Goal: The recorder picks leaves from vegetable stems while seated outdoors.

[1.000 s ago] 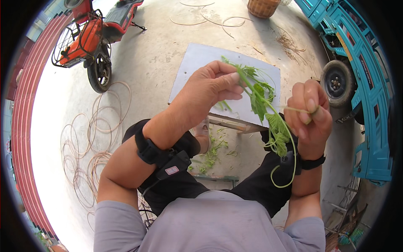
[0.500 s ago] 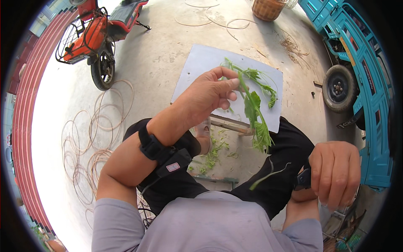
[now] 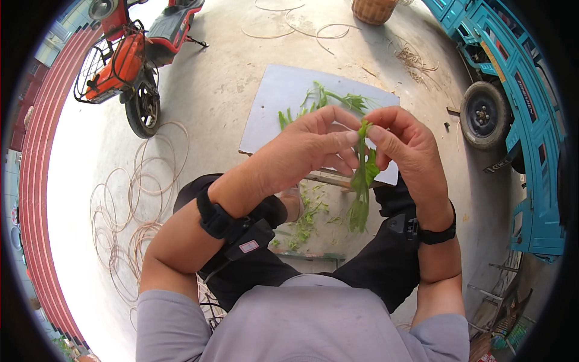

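A leafy green vine shoot [image 3: 360,196] hangs between my hands, its leaves drooping below my fingers. My left hand [image 3: 319,143] pinches its upper part between thumb and forefinger, the other fingers loosely curled. Against the same spot from the other side, my right hand [image 3: 410,145] has thumb and fingertips closed on the top of the shoot. Beneath and beyond my hands is a pale bluish-white board [image 3: 265,90], partly hidden by them. More green shoots [image 3: 338,98] with leaves lie on it, and short cut stems [image 3: 285,118] are beside my left hand.
Green scraps [image 3: 307,220] litter the floor between my feet. Loops of thin cane [image 3: 136,193] lie at left, near a red-orange electric scooter [image 3: 123,66]. A turquoise vehicle [image 3: 531,108] stands at right. A woven basket [image 3: 373,11] is at the far side.
My right hand has come in from the far right to meet the left at the shoot. A peeled green strip that was in the air near my right leg is gone from view.
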Motion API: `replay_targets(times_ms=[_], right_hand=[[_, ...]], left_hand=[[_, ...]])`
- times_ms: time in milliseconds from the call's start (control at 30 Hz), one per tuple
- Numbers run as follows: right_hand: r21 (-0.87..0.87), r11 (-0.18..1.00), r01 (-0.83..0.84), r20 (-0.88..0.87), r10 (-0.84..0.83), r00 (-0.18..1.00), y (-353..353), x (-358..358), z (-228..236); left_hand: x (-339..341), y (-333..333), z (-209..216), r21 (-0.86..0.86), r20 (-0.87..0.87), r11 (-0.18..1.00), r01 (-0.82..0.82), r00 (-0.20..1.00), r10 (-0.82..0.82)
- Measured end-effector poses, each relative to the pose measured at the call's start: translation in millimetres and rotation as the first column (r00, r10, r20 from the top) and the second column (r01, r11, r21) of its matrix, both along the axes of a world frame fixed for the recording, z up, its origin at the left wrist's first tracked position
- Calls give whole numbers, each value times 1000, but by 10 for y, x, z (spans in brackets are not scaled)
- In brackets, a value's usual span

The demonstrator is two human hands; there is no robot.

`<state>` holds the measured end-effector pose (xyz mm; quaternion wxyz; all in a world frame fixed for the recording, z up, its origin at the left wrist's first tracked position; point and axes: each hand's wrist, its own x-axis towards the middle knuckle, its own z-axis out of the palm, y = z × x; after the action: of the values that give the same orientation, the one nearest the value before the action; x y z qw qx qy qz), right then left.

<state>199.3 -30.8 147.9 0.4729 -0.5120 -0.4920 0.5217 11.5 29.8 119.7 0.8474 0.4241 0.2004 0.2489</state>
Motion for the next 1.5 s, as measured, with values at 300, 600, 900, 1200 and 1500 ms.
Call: replay_targets(times_ms=[300, 600, 900, 1200, 1500], right_hand=[[-20, 1000, -15, 38, 16, 999, -14, -77, -48], [-55, 998, 18, 75, -14, 997, 1, -91, -34], [118, 989, 87, -159, -67, 985, -16, -67, -63], [141, 988, 60, 75, -71, 995, -14, -183, -84], [15, 998, 59, 194, -61, 979, -10, -283, -121]], left_hand=[[-10, -59, -29, 263, -141, 964, -26, 988, 65], [-38, -27, -8, 325, -31, 932, -162, 983, 182], [-67, 14, 15, 252, -17, 952, -175, 983, 185], [-52, -39, 22, 356, -51, 918, -172, 978, 203], [-7, -95, 7, 578, -175, 774, -258, 887, 426]])
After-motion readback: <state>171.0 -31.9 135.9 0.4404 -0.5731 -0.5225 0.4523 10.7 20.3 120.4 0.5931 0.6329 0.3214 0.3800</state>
